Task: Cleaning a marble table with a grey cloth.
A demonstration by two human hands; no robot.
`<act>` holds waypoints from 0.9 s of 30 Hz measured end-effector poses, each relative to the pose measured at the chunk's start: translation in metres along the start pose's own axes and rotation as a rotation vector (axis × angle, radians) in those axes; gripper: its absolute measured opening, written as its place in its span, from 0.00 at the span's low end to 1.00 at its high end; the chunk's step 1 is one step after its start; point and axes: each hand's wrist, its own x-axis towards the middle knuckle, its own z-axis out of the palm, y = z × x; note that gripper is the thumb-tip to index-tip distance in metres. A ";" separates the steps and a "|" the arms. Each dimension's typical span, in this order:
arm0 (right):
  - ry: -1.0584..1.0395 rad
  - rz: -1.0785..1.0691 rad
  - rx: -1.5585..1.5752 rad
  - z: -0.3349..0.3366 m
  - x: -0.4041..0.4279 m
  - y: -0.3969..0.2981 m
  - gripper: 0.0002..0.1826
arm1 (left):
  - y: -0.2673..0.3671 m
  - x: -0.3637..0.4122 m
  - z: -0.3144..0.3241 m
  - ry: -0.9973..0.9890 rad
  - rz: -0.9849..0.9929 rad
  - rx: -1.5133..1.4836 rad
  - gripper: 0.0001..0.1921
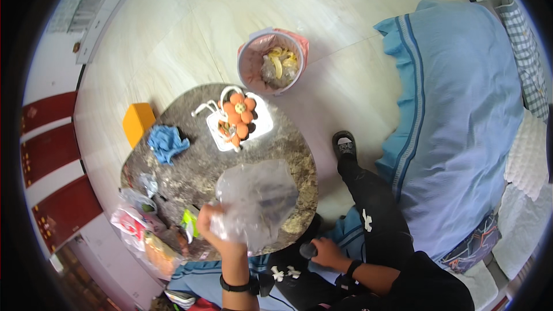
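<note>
My left hand (212, 224) grips the edge of a clear plastic bag (259, 203). The bag is spread out over the near side of a dark marbled oval table (198, 172), and its film blurs what lies beneath. My right hand (330, 254) is low beside my leg, closed around a dark grey object with a rounded end (308, 250); most of that object is hidden by the fingers. Farther back on the table is a white tray (263, 127) bearing an orange flower-shaped item (239, 112) with a white cord (207, 106).
A lined bin (244, 67) with banana peels (278, 65) and plastic stands beyond the table. On the table's left lie a blue cloth (167, 142), a green packet (189, 223) and plastic bags (138, 220). A yellow object (137, 123) is behind; a blue-covered bed (462, 116) flanks me.
</note>
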 end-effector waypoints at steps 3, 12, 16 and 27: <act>0.050 0.141 -0.075 -0.037 0.005 -0.010 0.28 | 0.022 0.050 0.037 -0.017 -0.021 -0.020 0.06; 0.106 0.201 -0.072 -0.103 0.019 -0.034 0.27 | -0.039 0.223 0.191 -0.483 0.080 0.464 0.15; 0.065 0.234 -0.040 -0.104 0.038 -0.040 0.29 | -0.120 0.267 0.237 -0.654 0.048 0.707 0.27; 0.187 0.298 -0.012 -0.100 0.046 -0.047 0.27 | -0.091 0.194 0.191 -0.845 -0.041 0.322 0.11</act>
